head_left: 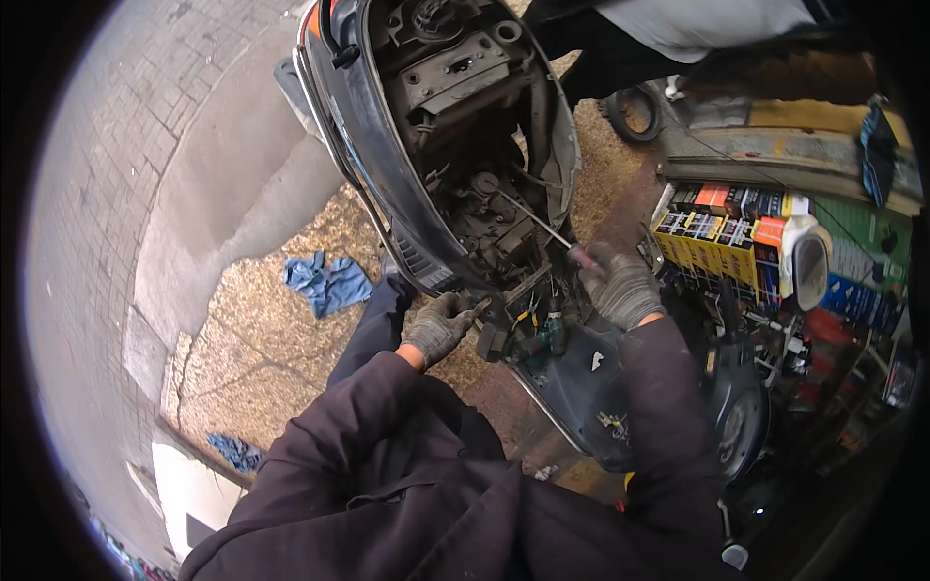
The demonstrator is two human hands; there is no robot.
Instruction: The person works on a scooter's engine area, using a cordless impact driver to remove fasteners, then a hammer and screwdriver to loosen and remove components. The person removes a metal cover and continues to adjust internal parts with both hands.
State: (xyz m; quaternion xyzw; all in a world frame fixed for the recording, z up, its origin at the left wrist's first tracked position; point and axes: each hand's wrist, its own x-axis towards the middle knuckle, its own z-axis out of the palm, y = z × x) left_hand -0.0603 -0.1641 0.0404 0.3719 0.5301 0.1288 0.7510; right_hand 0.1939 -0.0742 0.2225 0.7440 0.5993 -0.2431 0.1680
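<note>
A scooter (426, 266) stands before me without its seat, its engine bay laid open. In my gloved right hand (622, 288) is a screwdriver (583, 258) with a reddish handle. Its long shaft slants left into the bay, toward the grimy engine (489, 208); what the tip touches is too small to tell. My gloved left hand (441, 326) is at the bay's near rim, beside a black box-shaped part (494, 334). Its fingers are bent together toward the thumb, and anything between them is hidden.
Small hand tools and a dark green tool (553, 329) lie just beyond the dark panel (581, 373). Stacked boxes (712, 242) and a round mirror (810, 265) stand right. Blue rags (327, 281) lie on the left pavement. Another person's clothed body (697, 29) is at the far right.
</note>
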